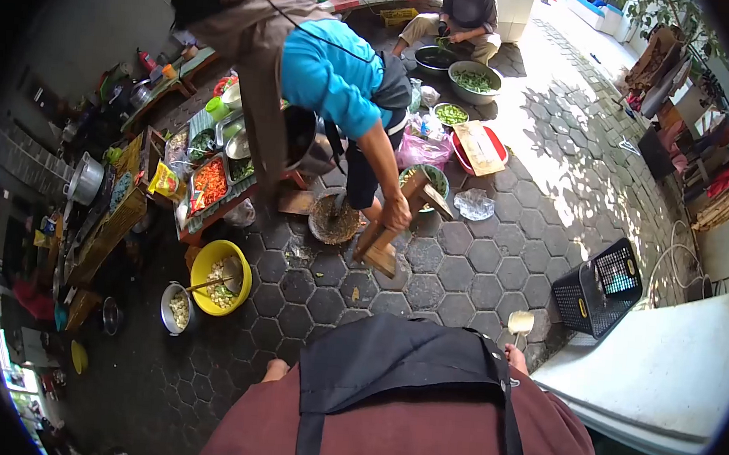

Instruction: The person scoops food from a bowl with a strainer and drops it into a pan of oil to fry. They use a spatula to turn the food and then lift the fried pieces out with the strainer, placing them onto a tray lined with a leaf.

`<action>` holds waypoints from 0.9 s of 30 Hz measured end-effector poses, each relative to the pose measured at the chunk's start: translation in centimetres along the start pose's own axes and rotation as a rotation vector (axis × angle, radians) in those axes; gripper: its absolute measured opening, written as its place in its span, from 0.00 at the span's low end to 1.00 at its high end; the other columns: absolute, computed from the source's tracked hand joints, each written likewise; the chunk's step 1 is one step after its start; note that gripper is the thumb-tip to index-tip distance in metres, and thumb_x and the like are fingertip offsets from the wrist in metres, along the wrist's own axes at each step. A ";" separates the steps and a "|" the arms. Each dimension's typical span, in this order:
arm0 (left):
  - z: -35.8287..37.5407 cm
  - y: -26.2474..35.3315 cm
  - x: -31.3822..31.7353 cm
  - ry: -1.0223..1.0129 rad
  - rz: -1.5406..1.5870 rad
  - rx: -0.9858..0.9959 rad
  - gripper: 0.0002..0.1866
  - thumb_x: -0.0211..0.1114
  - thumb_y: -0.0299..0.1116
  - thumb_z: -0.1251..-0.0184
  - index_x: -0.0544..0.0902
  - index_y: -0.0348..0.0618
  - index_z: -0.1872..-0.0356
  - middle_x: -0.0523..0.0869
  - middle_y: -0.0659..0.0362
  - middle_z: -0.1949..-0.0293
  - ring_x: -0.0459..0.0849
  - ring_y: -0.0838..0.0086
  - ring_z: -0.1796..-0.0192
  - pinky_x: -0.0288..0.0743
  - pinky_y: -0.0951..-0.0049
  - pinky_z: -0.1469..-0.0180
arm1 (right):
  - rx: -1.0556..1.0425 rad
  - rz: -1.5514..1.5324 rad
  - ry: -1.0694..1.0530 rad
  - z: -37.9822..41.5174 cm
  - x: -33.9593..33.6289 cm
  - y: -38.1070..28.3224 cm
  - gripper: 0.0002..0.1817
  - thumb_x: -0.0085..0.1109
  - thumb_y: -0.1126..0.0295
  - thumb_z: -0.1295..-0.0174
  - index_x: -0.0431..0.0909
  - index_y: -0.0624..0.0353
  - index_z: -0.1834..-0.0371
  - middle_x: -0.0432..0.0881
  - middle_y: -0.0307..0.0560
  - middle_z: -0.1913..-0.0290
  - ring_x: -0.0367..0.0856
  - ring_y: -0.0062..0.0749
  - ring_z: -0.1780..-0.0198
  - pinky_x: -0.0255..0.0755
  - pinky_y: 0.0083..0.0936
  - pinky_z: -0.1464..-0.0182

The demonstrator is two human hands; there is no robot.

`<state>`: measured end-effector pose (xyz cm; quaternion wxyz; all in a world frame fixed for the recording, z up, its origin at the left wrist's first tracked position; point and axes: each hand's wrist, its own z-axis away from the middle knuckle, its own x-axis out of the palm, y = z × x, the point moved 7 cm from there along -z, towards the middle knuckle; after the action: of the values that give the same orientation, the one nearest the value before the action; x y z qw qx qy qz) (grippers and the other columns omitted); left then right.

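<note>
My right hand (516, 356) is low in front of me on the right, closed on the handle of what looks like a spatula (521, 323) with a pale, squarish blade. Only a small part of my left hand (276, 368) shows beside my maroon sleeve; its fingers are hidden, and nothing is visible in it. Ahead, a bending co-worker in a blue shirt grips a low wooden stool (378, 244), tilted above the paving. A stone mortar (334, 219) with brownish contents stands by that person's feet.
A black plastic crate (597, 286) leans beside a white chest-like surface (660, 358) at right. A yellow basin (244, 257) and metal pot (164, 311) hold chopped food at left. Basins of greens (474, 81) stand near a seated person at the back.
</note>
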<state>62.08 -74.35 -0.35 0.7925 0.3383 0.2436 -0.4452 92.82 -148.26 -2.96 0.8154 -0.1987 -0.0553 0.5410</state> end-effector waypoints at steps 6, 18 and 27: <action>12.0 3.5 0.0 0.021 -0.124 0.109 0.25 0.48 0.21 0.46 0.73 0.51 0.44 0.68 0.48 0.42 0.67 0.59 0.39 0.61 0.67 0.39 | -0.101 0.123 -0.092 0.1 6.2 -8.9 0.12 0.56 0.64 0.44 0.68 0.49 0.83 0.61 0.31 0.89 0.58 0.20 0.89 0.60 0.26 0.86; 5.6 -17.2 -5.7 0.173 0.040 -0.242 0.26 0.59 0.26 0.51 0.74 0.49 0.45 0.65 0.46 0.40 0.70 0.55 0.42 0.65 0.62 0.42 | -0.025 0.498 -0.288 -1.6 26.2 -3.8 0.13 0.56 0.64 0.46 0.66 0.48 0.85 0.59 0.33 0.89 0.55 0.25 0.90 0.58 0.29 0.82; -2.9 -21.1 -15.2 0.354 0.563 -0.298 0.23 0.61 0.31 0.50 0.76 0.43 0.49 0.72 0.46 0.46 0.74 0.56 0.49 0.68 0.60 0.48 | -0.506 1.005 -0.997 23.5 44.1 6.2 0.15 0.62 0.62 0.48 0.65 0.55 0.79 0.61 0.32 0.83 0.61 0.17 0.79 0.55 0.21 0.79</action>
<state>36.11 -71.82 1.50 0.8703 0.3445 0.3363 -0.1036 98.29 -100.13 10.65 0.2780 -0.1129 -0.4432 0.8447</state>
